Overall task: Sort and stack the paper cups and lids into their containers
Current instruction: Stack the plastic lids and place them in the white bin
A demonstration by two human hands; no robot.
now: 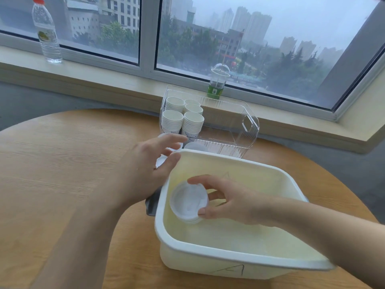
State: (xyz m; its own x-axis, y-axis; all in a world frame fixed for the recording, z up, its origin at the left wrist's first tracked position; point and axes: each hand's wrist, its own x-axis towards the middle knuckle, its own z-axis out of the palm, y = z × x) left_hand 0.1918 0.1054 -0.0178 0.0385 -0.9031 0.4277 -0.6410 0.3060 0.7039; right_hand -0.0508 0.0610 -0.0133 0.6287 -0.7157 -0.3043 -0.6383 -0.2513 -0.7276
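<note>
While cup stacks (183,117) fill bin (248,126), bottle (46,32) stands apart.

On the round table (62,163), the tub (239,255) sits at the near right, and the clear bin (245,130) stands just behind it at the far edge, with the stacks of paper cups (183,117) in the bin's left part. Loose lids (193,146) lie on the tabletop between the tub and the bin, and a stack of lids (188,202) is in the tub's left part. Behind the table, on the windowsill (100,74), a water bottle (46,32) stands far left and a domed cup (218,81) stands behind the bin.
</note>
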